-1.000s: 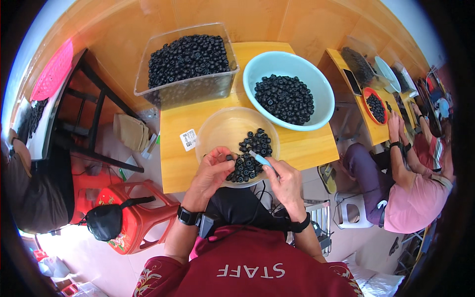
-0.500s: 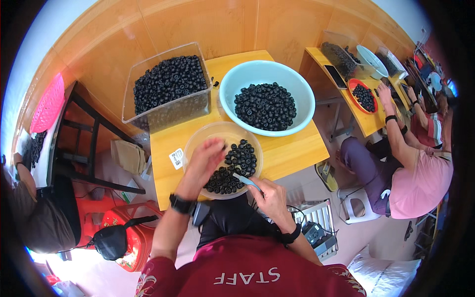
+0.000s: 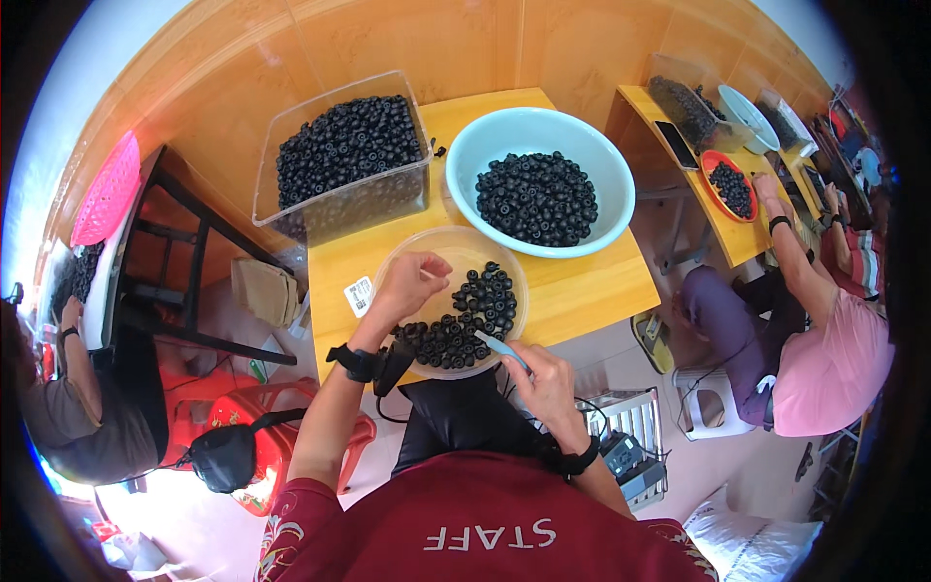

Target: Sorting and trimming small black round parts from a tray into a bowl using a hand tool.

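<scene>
Over the near side of a shallow translucent bowl, my left hand has its fingers curled toward the thumb; whatever they hold, if anything, is too small to make out. A slim tool with a light blue handle and a pale tip is gripped in my right hand at the bowl's right front rim. Small black ring-like parts lie along the bowl's right and front. Behind it stands a large light blue basin with a heap of similar black parts.
A clear plastic bin full of black parts stands at the table's back left. A white label lies by the bowl. People work at both sides, one with an orange-red dish. A red stool is at my left.
My left hand has shifted slightly, its fingers now turned over the bowl. The right hand still holds the tool. The whole view has moved a little.
</scene>
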Demonstrator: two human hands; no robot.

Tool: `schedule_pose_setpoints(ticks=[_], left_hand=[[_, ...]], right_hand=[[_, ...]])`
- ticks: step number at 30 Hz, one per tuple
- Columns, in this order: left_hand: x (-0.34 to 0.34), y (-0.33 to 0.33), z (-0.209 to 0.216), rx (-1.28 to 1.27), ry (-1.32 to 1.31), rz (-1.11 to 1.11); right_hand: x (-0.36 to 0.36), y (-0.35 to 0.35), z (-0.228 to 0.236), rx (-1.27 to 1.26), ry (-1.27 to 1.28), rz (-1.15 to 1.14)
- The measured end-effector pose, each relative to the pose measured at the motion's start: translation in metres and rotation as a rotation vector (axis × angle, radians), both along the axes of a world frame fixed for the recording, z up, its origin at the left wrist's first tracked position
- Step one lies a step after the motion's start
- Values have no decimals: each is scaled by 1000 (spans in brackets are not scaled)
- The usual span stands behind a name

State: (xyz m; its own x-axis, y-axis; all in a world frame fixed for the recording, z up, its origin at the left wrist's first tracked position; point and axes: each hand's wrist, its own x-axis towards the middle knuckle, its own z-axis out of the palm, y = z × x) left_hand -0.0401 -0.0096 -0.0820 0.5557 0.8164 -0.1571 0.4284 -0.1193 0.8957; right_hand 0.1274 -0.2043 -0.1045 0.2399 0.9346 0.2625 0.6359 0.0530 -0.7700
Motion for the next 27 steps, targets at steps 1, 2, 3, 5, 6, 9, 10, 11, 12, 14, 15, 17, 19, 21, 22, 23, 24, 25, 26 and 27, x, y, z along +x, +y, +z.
schedule_pose_setpoints(ticks=[1, 2, 3, 5, 6, 9, 10, 11, 12, 14, 15, 17, 19, 21, 22, 23, 24, 25, 26, 27], left_hand=[[-1, -4, -5, 163, 129, -12], [-2, -6, -9, 161, 129, -14], [-2, -7, -13, 162, 135, -12], [1, -8, -18, 162, 137, -13], [3, -8, -19, 193, 134, -60], [9, -8, -32, 284, 135, -144], [10, -8, -35, 346, 145, -177], [10, -6, -38, 346, 141, -181], [10, -4, -38, 396, 169, -232], [11, -4, -37, 446, 193, -286], [12, -5, -34, 441, 177, -293], [13, -5, -32, 436, 160, -299], [12, -6, -31, 467, 177, -335], [11, -7, -34, 489, 172, -338], [10, -7, -36, 511, 168, -344], [9, -7, -36, 511, 167, -341], [8, -6, -36, 511, 167, -356], [7, -6, -36, 511, 167, -370], [7, -6, -37, 512, 166, -366], [6, -6, -37, 480, 161, -354]], right_hand=[[0, 1, 0, 4, 1, -3], [0, 1, 1, 1, 2, -4], [-1, 2, 1, 22, 8, -8], [-2, 1, 2, 42, 12, -16], [-2, 1, 2, 40, 3, -15], [-3, -1, 3, 32, -8, -18], [-3, -1, 3, 29, -5, -17], [-3, -2, 3, 28, -9, -22], [-3, -2, 2, 30, -17, -26], [-3, -5, 2, 30, -27, -35], [-3, -5, 3, 20, -32, -34], [-3, -5, 3, 10, -37, -32], [-4, -6, 5, 1, -32, -32], [-6, -5, 7, -4, -34, -28], [-6, -5, 7, -9, -34, -26], [-7, -5, 7, -8, -36, -22], [-7, -5, 7, -8, -30, -23], [-8, -4, 7, -8, -25, -24], [-8, -5, 7, -8, -27, -20], [-8, -5, 8, -7, -30, -25]])
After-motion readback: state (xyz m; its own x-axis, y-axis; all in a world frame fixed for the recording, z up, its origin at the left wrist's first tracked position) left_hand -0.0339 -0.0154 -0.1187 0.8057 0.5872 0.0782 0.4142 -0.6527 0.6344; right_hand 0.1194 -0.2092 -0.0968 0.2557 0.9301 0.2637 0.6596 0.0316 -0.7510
